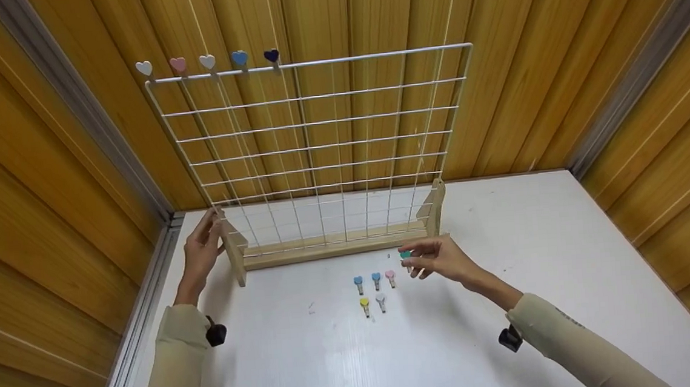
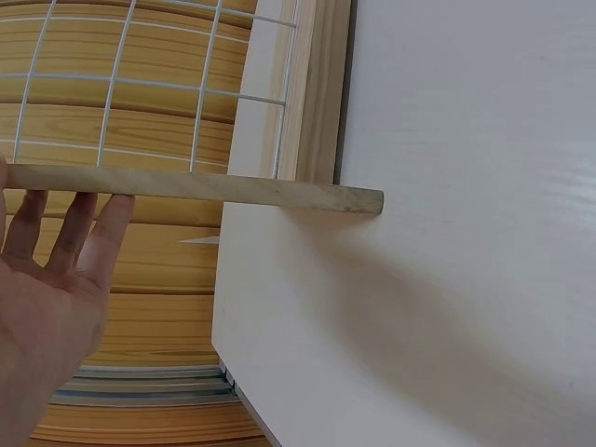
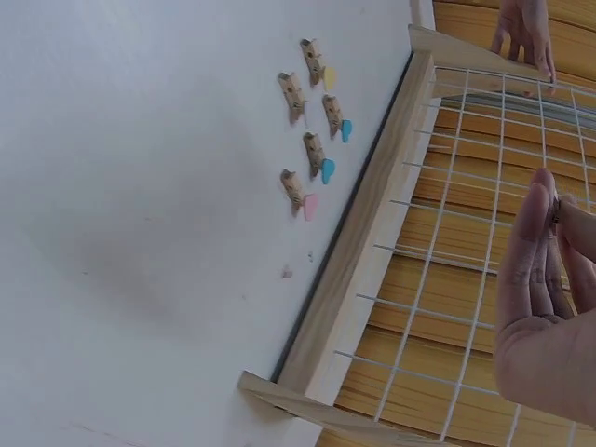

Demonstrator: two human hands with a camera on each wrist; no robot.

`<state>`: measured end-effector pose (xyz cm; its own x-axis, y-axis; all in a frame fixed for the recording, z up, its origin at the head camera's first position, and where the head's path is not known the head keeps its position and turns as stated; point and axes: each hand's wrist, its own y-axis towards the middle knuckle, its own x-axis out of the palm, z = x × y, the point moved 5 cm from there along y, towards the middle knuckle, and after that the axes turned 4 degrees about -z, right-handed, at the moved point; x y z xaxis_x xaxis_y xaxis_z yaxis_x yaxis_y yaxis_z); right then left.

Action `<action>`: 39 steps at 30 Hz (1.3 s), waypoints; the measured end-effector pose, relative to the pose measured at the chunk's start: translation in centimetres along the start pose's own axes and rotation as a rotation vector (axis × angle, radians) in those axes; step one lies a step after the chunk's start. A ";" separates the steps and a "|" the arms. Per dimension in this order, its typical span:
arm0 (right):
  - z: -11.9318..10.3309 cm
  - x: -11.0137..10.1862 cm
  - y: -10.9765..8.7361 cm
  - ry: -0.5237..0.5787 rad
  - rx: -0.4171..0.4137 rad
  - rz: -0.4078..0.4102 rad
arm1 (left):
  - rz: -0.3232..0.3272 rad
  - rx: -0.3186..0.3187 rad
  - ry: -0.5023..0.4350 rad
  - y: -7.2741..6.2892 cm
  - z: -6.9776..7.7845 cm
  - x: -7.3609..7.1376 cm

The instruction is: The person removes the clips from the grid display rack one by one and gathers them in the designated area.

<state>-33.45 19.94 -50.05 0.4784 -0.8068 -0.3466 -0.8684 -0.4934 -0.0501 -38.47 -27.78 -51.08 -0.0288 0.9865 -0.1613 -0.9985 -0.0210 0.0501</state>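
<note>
My right hand [image 1: 440, 256] pinches a small wooden clothespin with a green heart [image 1: 406, 254] between thumb and fingertips, in front of the rack's right end. In the right wrist view, the fingers mostly hide that pin. My left hand [image 1: 202, 246] holds the wooden side piece [image 2: 233, 188] of the rack, fingertips against its outer face. The white wire grid [image 1: 316, 122] stands upright in this wooden base [image 1: 337, 249]. Along the left part of its top bar sit heart clothespins: white [image 1: 144, 68], pink [image 1: 178, 64], white [image 1: 207, 61], light blue [image 1: 239, 57] and dark blue [image 1: 271, 55].
On the white table [image 1: 307, 354], several heart clothespins lie before the base: two blue, one pink [image 1: 390, 275], one yellow [image 1: 364, 303] and one white [image 1: 380, 300]. Wood-patterned walls [image 1: 636, 106] surround the table at the back and sides. A metal rail [image 1: 141, 317] runs along the left edge.
</note>
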 end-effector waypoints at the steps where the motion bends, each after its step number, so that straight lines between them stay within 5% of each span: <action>1: 0.7 0.3 -0.2 -0.006 0.020 -0.008 | 0.002 -0.005 0.001 0.0 -0.1 -0.1; 7: 4.3 1.5 -0.9 -0.051 0.093 -0.042 | -0.008 -0.009 0.005 0.1 -0.3 -0.1; 17: 7.5 3.4 -0.1 -0.092 0.103 -0.078 | -0.008 -0.005 0.011 0.2 -0.1 0.1; 26: 8.1 4.5 1.3 -0.269 0.026 -0.036 | 0.010 0.009 0.017 0.1 0.0 -0.1; 39: 8.4 5.2 1.3 -0.292 0.028 0.003 | 0.010 0.015 0.038 0.1 -0.1 -0.1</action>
<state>-33.22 17.81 -59.75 0.4215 -0.6785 -0.6016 -0.8749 -0.4788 -0.0730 -38.54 -27.91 -51.11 -0.0406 0.9793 -0.1984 -0.9974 -0.0278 0.0667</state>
